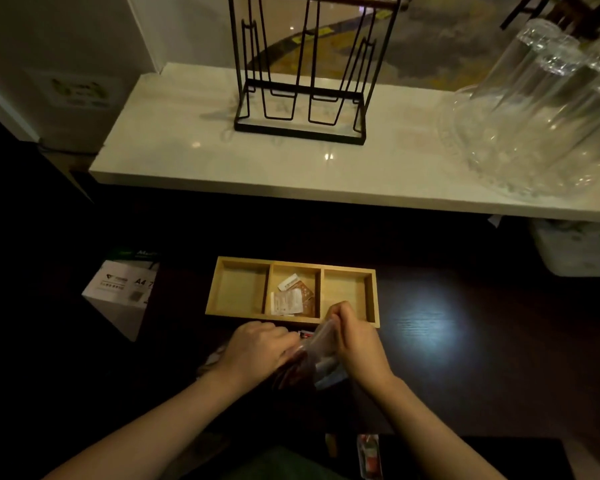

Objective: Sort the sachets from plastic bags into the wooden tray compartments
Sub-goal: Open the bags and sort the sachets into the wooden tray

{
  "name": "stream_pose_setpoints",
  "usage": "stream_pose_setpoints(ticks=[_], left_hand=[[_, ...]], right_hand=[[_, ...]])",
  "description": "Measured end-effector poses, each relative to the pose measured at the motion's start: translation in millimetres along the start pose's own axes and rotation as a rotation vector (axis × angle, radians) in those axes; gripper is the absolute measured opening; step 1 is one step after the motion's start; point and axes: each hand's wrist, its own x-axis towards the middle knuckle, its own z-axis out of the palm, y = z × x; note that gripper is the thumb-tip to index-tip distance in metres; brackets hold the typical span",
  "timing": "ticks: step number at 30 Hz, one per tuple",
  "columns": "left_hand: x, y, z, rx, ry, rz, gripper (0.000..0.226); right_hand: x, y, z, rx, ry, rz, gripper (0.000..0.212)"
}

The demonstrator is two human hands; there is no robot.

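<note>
The only writing that could be read was "A4" on the white cardboard box (120, 292) standing left of the tray; the smaller print on it was too blurred to make out. The pale wooden tray with three square compartments (373, 299) lay on the dark wood-grained table (465, 341). Its middle compartment held a small heap of flat white and brown paper sachets (291, 297), their printing illegible; the left one showed bare wood, and the right one was partly hidden by a hand. Just in front of the tray, the left hand (257, 351) and right hand (355, 341) both pinched a crinkled clear plastic bag (321, 355) with dark reddish sachets inside, the right one gripping its upper edge over the tray's near wall. Behind, a glossy white stone counter (187, 140) carried a black wire rack (300, 109) and upturned clear glasses (541, 109).
</note>
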Motion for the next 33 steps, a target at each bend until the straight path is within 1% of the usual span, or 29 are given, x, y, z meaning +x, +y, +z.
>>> stream_pose_setpoints(ticks=[2, 4, 6, 8, 10, 12, 14, 15, 16, 17, 18, 19, 21, 23, 24, 26, 29, 31, 33], left_hand=[[2, 3, 4, -0.033, -0.023, -0.028, 0.019], [2, 5, 8, -0.065, -0.067, -0.074, 0.024], [0, 6, 11, -0.074, -0.112, -0.094, 0.027], [-2, 5, 12, -0.035, -0.181, -0.1, 0.021], [-3, 4, 14, -0.02, -0.2, -0.128, 0.017], [-1, 1, 15, -0.08, -0.199, -0.157, 0.017], [0, 0, 11, -0.161, -0.189, -0.207, 0.036], [-1, 1, 9, -0.193, -0.17, -0.215, 0.039], [-2, 2, 7, -0.215, -0.15, -0.214, 0.034], [-4, 3, 5, -0.227, -0.137, -0.209, 0.024], [-6, 4, 4, -0.242, -0.124, -0.201, 0.017], [-7, 4, 3, -0.262, -0.13, -0.204, 0.013], [-9, 4, 2, -0.301, -0.154, -0.241, 0.011], [-9, 4, 0, -0.337, -0.145, -0.268, 0.011], [-9, 5, -2, -0.356, -0.145, -0.281, 0.013], [-11, 4, -4, -0.372, -0.149, -0.296, 0.016], [-13, 4, -5, -0.344, -0.138, -0.31, 0.018], [-12, 5, -7, -0.334, -0.12, -0.319, 0.018], [-12, 8, -10, -0.346, -0.109, -0.315, 0.017]], right_hand=[[-3, 14, -8, -0.033, 0.055, 0.048, 0.008], [-7, 31, -16, -0.038, 0.119, 0.12, 0.009], [-11, 43, -21, -0.026, 0.15, 0.183, 0.009], [-15, 52, -22, 0.02, 0.194, 0.234, 0.012], [-18, 59, -25, 0.041, 0.246, 0.297, 0.016], [-20, 64, -30, -0.054, 0.235, 0.386, 0.015], [-26, 62, -36, -0.248, 0.217, 0.434, 0.01], [-28, 60, -39, -0.331, 0.257, 0.37, 0.013], [-30, 54, -41, -0.408, 0.298, 0.232, 0.018], [-31, 45, -42, -0.476, 0.31, 0.056, 0.024], [-31, 32, -40, -0.509, 0.281, -0.112, 0.031], [-29, 18, -35, -0.522, 0.207, -0.256, 0.037], [-24, -5, -19, -0.552, 0.021, -0.468, 0.042], [-16, -14, 0, -0.626, -0.098, -0.589, 0.038], [-12, -13, 3, -0.647, -0.121, -0.593, 0.033], [-9, -7, 0, -0.631, -0.153, -0.521, 0.029], [-17, 0, -8, -0.545, -0.168, -0.401, 0.037], [-25, -3, -8, -0.509, -0.16, -0.411, 0.035], [-27, -7, -5, -0.545, -0.087, -0.459, 0.024]])
